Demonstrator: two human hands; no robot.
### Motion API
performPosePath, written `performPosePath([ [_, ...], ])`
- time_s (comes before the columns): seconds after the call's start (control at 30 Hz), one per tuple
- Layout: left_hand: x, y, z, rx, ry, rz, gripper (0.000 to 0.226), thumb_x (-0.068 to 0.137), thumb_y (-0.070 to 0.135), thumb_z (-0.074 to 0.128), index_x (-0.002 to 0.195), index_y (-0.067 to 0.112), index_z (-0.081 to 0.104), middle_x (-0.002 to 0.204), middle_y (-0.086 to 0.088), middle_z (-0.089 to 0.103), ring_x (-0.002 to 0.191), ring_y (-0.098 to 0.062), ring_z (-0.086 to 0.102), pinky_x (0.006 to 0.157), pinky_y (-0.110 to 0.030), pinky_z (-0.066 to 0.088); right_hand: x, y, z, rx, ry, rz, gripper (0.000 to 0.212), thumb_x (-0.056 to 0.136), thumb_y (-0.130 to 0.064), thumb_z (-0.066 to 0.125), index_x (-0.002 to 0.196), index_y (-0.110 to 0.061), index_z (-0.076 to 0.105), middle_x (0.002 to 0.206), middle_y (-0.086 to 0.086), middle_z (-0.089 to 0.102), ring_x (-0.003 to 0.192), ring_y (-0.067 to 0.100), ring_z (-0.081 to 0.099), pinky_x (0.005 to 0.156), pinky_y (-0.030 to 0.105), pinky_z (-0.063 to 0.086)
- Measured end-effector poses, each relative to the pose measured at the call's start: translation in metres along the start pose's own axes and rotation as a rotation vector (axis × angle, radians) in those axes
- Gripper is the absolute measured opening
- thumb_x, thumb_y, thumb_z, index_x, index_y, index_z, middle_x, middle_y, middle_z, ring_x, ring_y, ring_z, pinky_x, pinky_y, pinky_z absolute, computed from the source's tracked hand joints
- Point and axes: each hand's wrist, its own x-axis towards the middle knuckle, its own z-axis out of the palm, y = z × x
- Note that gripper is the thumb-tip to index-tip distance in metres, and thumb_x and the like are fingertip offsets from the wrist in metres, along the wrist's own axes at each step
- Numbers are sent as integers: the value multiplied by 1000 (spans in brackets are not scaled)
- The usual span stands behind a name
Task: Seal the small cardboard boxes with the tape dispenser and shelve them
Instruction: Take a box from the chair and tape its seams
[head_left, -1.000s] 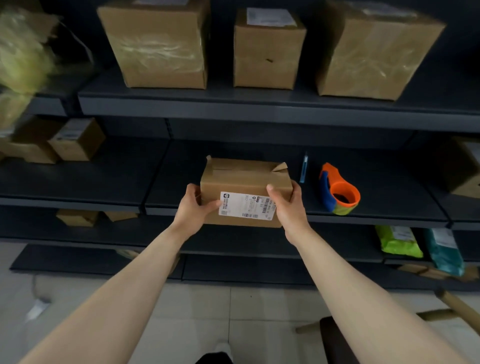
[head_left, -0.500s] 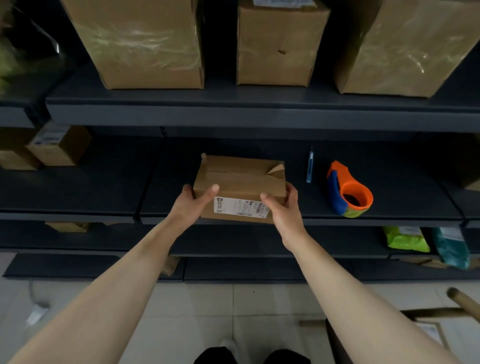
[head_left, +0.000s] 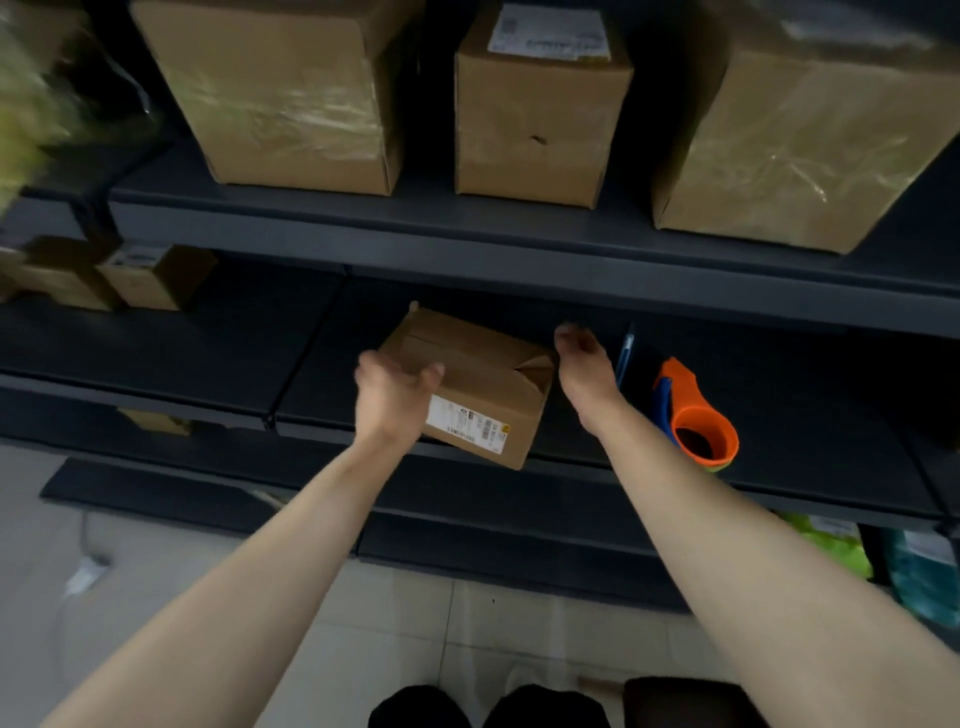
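I see the small box (head_left: 470, 387) sitting skewed on the middle shelf (head_left: 810, 415), its flaps untaped. My left hand (head_left: 392, 397) is spread open against its near-left corner; my right hand (head_left: 584, 371) (fingers loose, empty) hangs beside it, near the tape dispenser (head_left: 693, 415).

We note dim light; shelf (head_left: 467, 244) recesses in deep shadow, glare on taped boxes (head_left: 291, 98), motion blur upper left, wide-angle bowing.

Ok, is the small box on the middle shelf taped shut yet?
Not taped. The small box has its flaps folded down, one corner flap lifted, no tape visible across the seam.
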Motion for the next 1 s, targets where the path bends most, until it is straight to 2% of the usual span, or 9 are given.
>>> performPosePath([
  [0.07, -9, 3, 9, 104, -24, 91, 50, 84, 38, 69, 115, 6, 47, 121, -8, 46, 107, -23, 50, 84, -34, 47, 5, 0, -1, -43, -41, 5, 41, 102, -32, 38, 138, -13, 46, 139, 7, 49, 125, 21, 46, 90, 22, 31],
  [0.13, -12, 8, 15, 226, -10, 212, 48, 85, 38, 67, 120, 10, 48, 126, -7, 40, 120, -24, 38, 103, -38, 36, 7, 0, -2, -64, -88, 21, 42, 101, -34, 42, 137, -14, 48, 139, 6, 49, 124, 20, 47, 90, 21, 32],
  [0.2, -9, 11, 18, 299, -56, 284, 52, 85, 37, 67, 127, 13, 47, 131, -6, 38, 125, -25, 34, 109, -38, 29, 8, 0, -2, -62, -115, 73, 45, 101, -37, 43, 139, -13, 46, 138, 6, 49, 124, 21, 47, 89, 22, 32],
  [0.37, 1, 1, 22, 194, -243, 253, 49, 86, 35, 67, 129, 18, 50, 137, -1, 38, 135, -28, 27, 109, -47, 34, 11, 6, -2, 11, -140, 210, 43, 97, -41, 48, 129, -13, 53, 122, 6, 60, 98, 17, 56, 85, 27, 43],
  [0.43, 3, -2, 20, 157, -264, 268, 46, 88, 31, 65, 131, 21, 50, 144, 0, 35, 140, -26, 21, 114, -47, 26, 13, 12, -4, -28, -132, 207, 43, 97, -44, 47, 125, -13, 56, 115, 4, 61, 99, 18, 57, 85, 28, 44],
  [0.53, 10, -1, 14, 196, -279, 326, 44, 89, 26, 64, 132, 21, 53, 149, 2, 33, 146, -20, 8, 119, -45, 2, 13, 17, -7, -84, -138, 184, 46, 94, -48, 51, 122, -13, 59, 115, 5, 62, 102, 19, 58, 84, 28, 45],
  [0.67, 14, 2, 14, 192, -320, 291, 45, 88, 28, 65, 131, 25, 53, 150, 4, 31, 145, -18, 9, 119, -45, 2, 10, 23, -7, 13, -234, 217, 56, 86, -45, 66, 129, -12, 54, 121, 6, 63, 103, 17, 60, 84, 27, 47],
  [0.77, 18, -1, 16, 215, -301, 316, 43, 88, 31, 65, 129, 29, 55, 149, 7, 32, 145, -14, 8, 118, -46, -5, 7, 26, -7, -60, -276, 163, 64, 83, -34, 72, 137, -11, 45, 126, 6, 59, 99, 15, 58, 80, 25, 47],
  [1.0, 18, -5, 19, 248, -242, 317, 44, 88, 33, 64, 131, 29, 53, 150, 6, 32, 146, -14, 7, 114, -46, -15, 15, 24, -6, -151, -302, 149, 80, 78, -31, 77, 145, -14, 35, 135, 8, 53, 114, 21, 56, 98, 35, 48],
])
